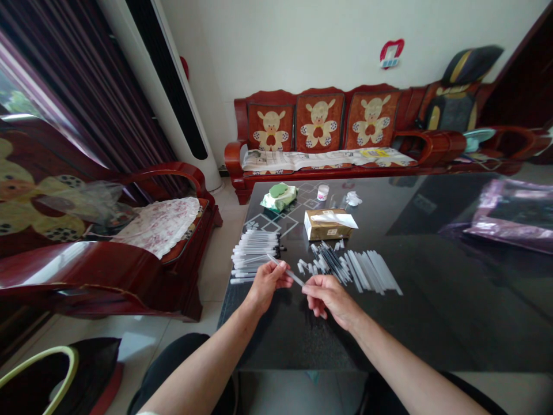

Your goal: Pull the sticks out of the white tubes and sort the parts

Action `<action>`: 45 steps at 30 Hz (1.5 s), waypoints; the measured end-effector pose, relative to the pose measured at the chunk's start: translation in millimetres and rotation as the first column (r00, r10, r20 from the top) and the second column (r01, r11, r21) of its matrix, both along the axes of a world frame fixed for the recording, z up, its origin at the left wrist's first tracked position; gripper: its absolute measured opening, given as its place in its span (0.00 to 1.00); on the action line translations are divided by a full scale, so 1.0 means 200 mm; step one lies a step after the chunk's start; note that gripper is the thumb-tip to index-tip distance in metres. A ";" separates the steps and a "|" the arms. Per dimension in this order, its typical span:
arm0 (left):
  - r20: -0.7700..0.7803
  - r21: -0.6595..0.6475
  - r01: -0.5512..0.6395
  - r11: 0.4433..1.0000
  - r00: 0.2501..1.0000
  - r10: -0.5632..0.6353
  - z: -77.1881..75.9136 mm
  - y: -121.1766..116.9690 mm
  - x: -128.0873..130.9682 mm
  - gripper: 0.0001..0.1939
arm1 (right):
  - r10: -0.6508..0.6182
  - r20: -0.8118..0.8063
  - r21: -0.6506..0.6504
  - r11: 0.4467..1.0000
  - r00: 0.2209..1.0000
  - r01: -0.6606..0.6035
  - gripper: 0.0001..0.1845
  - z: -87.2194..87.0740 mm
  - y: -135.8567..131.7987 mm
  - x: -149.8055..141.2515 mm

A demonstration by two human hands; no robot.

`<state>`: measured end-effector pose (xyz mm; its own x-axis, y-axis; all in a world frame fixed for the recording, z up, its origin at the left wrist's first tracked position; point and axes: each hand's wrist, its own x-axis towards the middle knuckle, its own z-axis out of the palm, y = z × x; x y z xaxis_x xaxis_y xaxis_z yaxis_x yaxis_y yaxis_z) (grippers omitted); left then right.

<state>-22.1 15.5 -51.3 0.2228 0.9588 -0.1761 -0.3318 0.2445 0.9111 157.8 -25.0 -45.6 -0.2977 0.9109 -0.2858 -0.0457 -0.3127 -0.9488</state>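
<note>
My left hand [266, 282] and my right hand [330, 297] are both closed on one thin clear pen [288, 273], held slanted above the near left part of the black glass table [432, 300]. The left fingers pinch its upper part; the right fingers pinch its lower end. Just beyond the left hand lies a neat stack of finished white pens [254, 253]. Behind the right hand are loose black refills and small caps [326, 262], and a row of clear pen barrels [374, 271].
A brown cardboard box [327, 225] stands behind the parts, with a wet-wipe pack [279, 196], a small white cup [322, 192] and crumpled paper [353, 199] farther back. A purple plastic bag [514, 216] lies at the right. Red wooden sofas surround the table.
</note>
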 end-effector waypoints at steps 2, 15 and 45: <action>0.001 0.000 0.001 1.000 1.000 -0.001 -0.01 0.00 0.00 0.18 | -0.016 0.003 -0.016 1.000 1.000 0.016 0.19 0.00 0.00 0.00; -0.004 -0.002 0.010 1.000 1.000 -0.010 0.00 0.01 0.00 0.19 | 0.008 -0.018 -0.070 0.997 1.000 -0.009 0.23 -0.02 0.01 0.00; -0.010 -0.003 0.005 1.000 1.000 -0.005 0.00 0.01 0.00 0.20 | 0.011 -0.061 -0.094 0.995 0.998 -0.016 0.22 -0.02 0.00 -0.01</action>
